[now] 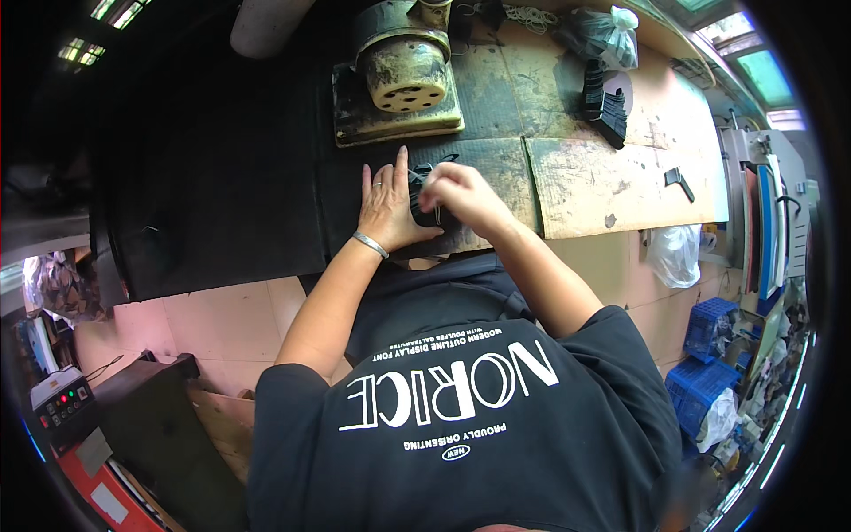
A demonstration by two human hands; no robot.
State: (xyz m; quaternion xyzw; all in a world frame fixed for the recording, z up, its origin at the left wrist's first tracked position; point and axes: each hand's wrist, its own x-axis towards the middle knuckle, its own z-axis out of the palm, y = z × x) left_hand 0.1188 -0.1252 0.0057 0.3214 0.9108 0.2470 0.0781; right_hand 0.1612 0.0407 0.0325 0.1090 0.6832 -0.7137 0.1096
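Two bare hands sit close together at the upper centre of the frame. The left hand [387,213], wearing a silver-coloured bracelet [370,245], is spread, fingers stretched upward; the right hand [467,197] is curled and blurred, so I cannot tell what it pinches. Between them, partly covered, lies a bunch of small black pieces [423,170] on the stained brown cardboard surface [576,195]. Beyond stands a grimy cream-coloured machine part [406,75]; at upper right, a fanned black stack [612,120] lies below a tied grey plastic bag [601,40].
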